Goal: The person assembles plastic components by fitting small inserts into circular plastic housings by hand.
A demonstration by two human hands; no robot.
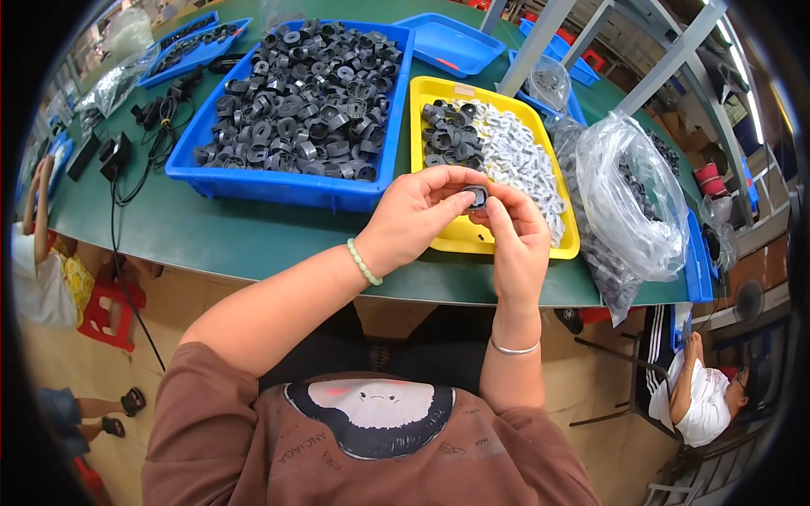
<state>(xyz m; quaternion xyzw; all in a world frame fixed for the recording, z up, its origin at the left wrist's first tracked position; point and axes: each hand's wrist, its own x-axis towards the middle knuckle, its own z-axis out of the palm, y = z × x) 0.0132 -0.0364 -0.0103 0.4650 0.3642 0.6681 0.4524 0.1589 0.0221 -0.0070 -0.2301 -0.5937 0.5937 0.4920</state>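
Between the fingertips of both hands sits a small dark plastic ring-shaped part (477, 197). My left hand (415, 211) pinches it from the left side, thumb and fingers closed on it. From the right, my right hand (516, 232) grips the same part with thumb and fingertips. Both hands are over the near edge of a yellow tray (460, 238). Inside that tray, dark plastic parts (451, 135) lie on the left and many small white plastic parts (523, 160) on the right.
A large blue bin (278, 187) heaped with dark parts (312, 101) stands left. Clear plastic bags (633, 202) with dark parts lie right. Behind are a blue tray (447, 42) and a metal post (533, 51). Cables (160, 143) lie far left. Other people sit at both sides.
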